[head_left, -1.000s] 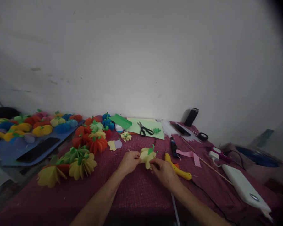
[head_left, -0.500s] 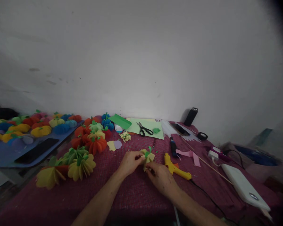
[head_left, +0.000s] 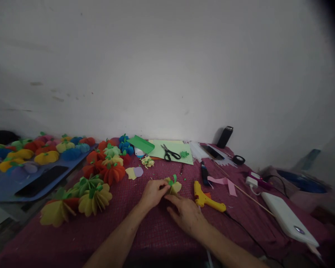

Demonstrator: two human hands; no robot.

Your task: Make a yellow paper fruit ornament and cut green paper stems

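A small pale-yellow paper pumpkin (head_left: 175,187) with a green stem and leaf is between my hands, over the purple cloth. My left hand (head_left: 154,192) pinches it from the left, covering part of its side. My right hand (head_left: 189,215) is close below, forefinger stretched out to the pumpkin's lower edge and thumb apart from it; the other fingers are partly hidden. Right of the hands lies a yellow glue gun (head_left: 208,199) with a black cord. Beyond the pumpkin, black-handled scissors (head_left: 170,152) rest on a pale green paper sheet (head_left: 156,149) beside some green paper cutouts (head_left: 184,153).
Finished paper pumpkins (head_left: 113,172) in several colours crowd the left, some on a blue board (head_left: 80,160) with a black phone (head_left: 41,181). Yellow scraps (head_left: 147,161), pink ribbon (head_left: 231,188), a wooden stick (head_left: 248,197), a white power bank (head_left: 289,219) and a black cylinder (head_left: 225,137) also lie around.
My right hand's fingers have loosened from a pinch at the pumpkin's lower right; its forefinger now reaches along the lower edge. The pumpkin has turned slightly in my left hand.
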